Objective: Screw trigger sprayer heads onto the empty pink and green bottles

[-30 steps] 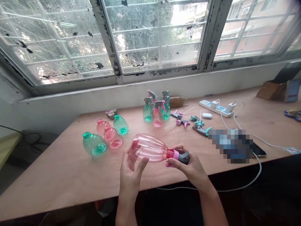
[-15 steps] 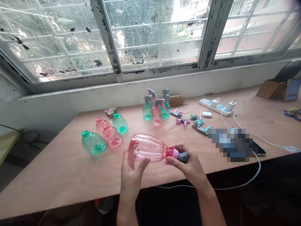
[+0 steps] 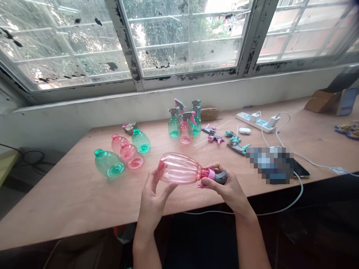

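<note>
A clear pink spray bottle (image 3: 179, 169) is held sideways above the table's front part, its base to the left. My left hand (image 3: 155, 196) grips it near the base, thumb underneath. At the neck, my right hand (image 3: 224, 188) is closed around the pink collar and grey spray head (image 3: 220, 177); part of the head is hidden by the fingers. Left of the hands stand headless bottles: a green one (image 3: 109, 163), a pink one (image 3: 131, 156), another pink one (image 3: 117, 142) partly behind it, and a second green one (image 3: 141, 141).
Several bottles with spray heads, including a pink one (image 3: 185, 129), stand near the wall. Loose pink-grey spray heads (image 3: 215, 139) and teal-grey ones (image 3: 237, 147) lie to the right. Beyond are a power strip (image 3: 256, 122), a white case (image 3: 245, 131) and a cable-connected device (image 3: 300, 168).
The view has shifted slightly, so the table's contents appear a little higher. Both hands keep hold of the pink bottle, which appears slightly right and higher; its body looks turned a little.
</note>
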Motion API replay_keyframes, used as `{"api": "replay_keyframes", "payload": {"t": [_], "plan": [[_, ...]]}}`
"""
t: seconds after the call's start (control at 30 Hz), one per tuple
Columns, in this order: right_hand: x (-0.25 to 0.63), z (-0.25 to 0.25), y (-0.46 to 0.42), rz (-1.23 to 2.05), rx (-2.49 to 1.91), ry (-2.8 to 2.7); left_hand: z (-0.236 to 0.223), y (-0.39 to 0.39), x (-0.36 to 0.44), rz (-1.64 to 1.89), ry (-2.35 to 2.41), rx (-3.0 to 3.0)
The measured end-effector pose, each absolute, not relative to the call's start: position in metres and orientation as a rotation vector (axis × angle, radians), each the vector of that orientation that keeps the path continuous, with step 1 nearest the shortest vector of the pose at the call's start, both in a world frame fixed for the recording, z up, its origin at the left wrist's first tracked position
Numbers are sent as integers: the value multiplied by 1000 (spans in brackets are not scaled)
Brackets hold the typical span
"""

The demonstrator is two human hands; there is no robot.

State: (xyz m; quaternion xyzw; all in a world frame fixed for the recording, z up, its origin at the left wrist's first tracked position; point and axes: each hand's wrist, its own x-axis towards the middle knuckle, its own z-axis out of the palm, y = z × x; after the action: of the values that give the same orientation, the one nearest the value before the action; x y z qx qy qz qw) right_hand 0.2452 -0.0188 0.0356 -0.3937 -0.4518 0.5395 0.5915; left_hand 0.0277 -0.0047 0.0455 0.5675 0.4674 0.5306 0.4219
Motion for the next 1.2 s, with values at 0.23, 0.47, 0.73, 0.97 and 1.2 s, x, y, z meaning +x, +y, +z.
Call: {"api": "replay_keyframes", "payload": {"t": [0.23,0.47,0.73,0.97,1.2], "plan": [[246,32,-17,1237,-891,-1051,47,-5,24,1342,1145,1544],[243,36,-18,1180,-937,-1133,48,-7,28,1368,1164,1334],[237,34,-18,1210,-900,-1094,58,-12,25,1408,1198,1585],[232,39,-18,1211,-930,-1096,56,-9,25,1466,1182,1397],[234,41,-19,1208,-939,-1062,62,-13,28,1454,1090,1465]]}}
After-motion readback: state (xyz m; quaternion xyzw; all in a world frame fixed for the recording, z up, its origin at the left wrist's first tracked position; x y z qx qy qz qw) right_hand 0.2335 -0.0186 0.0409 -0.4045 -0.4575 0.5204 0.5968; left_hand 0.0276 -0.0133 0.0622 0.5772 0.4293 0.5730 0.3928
